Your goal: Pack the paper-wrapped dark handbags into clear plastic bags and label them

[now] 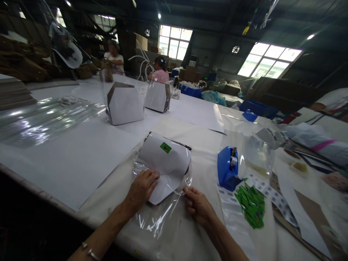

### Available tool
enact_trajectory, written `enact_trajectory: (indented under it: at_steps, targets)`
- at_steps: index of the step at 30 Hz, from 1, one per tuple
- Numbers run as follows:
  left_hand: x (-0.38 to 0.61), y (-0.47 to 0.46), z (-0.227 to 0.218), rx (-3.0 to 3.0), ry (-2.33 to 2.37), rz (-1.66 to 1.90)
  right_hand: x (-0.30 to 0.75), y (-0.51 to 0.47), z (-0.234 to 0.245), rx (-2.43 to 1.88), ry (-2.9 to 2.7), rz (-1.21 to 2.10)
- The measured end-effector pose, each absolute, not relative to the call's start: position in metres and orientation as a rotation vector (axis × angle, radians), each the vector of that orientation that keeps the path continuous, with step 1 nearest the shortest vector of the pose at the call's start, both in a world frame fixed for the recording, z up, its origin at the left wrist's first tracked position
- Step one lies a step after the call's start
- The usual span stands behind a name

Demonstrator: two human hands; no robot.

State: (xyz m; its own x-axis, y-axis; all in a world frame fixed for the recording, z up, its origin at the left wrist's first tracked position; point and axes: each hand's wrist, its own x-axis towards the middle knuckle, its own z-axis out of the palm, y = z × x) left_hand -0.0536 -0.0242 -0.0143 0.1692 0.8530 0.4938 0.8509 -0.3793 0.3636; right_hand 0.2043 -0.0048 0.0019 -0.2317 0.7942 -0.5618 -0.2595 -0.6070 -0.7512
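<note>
A smooth white angular panel (165, 170), dark along its far edge, lies inside a crinkled clear plastic bag (160, 217) on the pale-covered desk (201, 156), near its front edge. A small green rectangular label (165, 147) shows near the panel's far side. The left hand (144, 185) rests over the bag and panel, its grip loose and fingers laid nearly flat; the right hand (198, 204) has its grip closed, thumb and forefinger pinching the bag's glossy edge.

Beyond, two upright white-fronted angular pieces (126, 105) stand in clear film. To the right, a blue plastic tape dispenser (227, 168) carries a tape roll, just beside a heap of glossy green tags (251, 206). Farther back, a blue bin (190, 91) holds bunched white material (191, 85).
</note>
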Motion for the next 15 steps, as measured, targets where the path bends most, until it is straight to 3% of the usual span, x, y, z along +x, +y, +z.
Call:
enact_trajectory:
  at_steps: [7,11,15]
  targets:
    - [-0.053,-0.025,-0.011,2.449,1.721,1.001,0.227,-0.018,-0.002,-1.552,-1.073,1.674]
    - [-0.049,-0.027,-0.011,2.484,1.751,1.005,0.233,-0.033,-0.002,-1.533,-1.365,1.291]
    - [-0.042,-0.032,-0.01,2.552,1.706,1.025,0.248,-0.039,-0.012,-1.23,-1.995,0.779]
